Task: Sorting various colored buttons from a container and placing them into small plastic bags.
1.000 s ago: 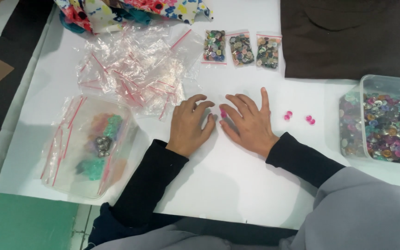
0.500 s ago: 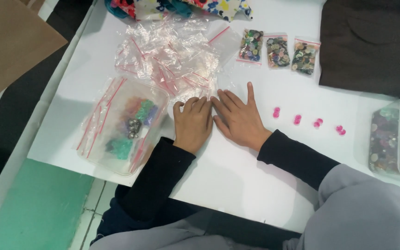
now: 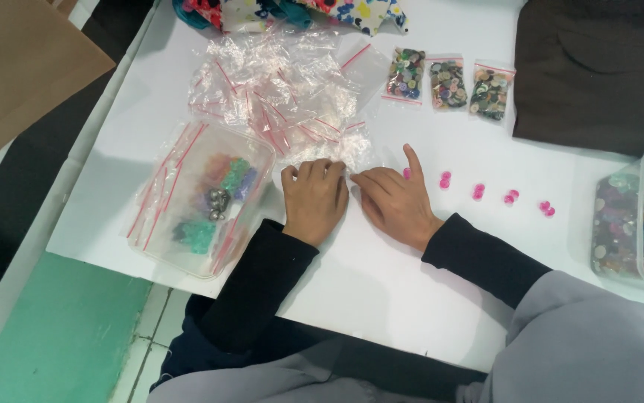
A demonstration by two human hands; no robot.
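Two bare hands in black sleeves rest on a white counter (image 3: pixel 381 298), seen from above. The left hand (image 3: pixel 314 198) lies palm down with fingers curled, its fingertips at the near edge of a heap of small clear bags (image 3: pixel 284 93) with red zip strips; whether it pinches a bag cannot be told. The right hand (image 3: pixel 396 201) lies flat beside it, nearly touching, index finger stretched out, its tip just beside a small pink button (image 3: pixel 407 173). It holds nothing.

Four more pink buttons (image 3: pixel 478 191) run in a loose row to the right of that finger, each apart from the next. Left of the left hand sits a clear plastic tub (image 3: pixel 255 160) with flat bags laid over green, purple and metal pieces. Beyond the heap lie three small filled bags (image 3: pixel 448 82) of mixed buttons, side by side. At the right edge stands a clear box of mixed buttons (image 3: pixel 635 224). Dark cloth (image 3: pixel 598 67) lies at the top right, and patterned fabric (image 3: pixel 299 11) at the top edge.

Likely risks: the pink buttons are tiny and loose on a smooth surface, so a sweep of the right sleeve could scatter them or roll one off the counter. The bags are slippery and piled, so tugging one may drag its neighbours along. The tub sits near the counter's front left edge, where an elbow nudge could tip it.
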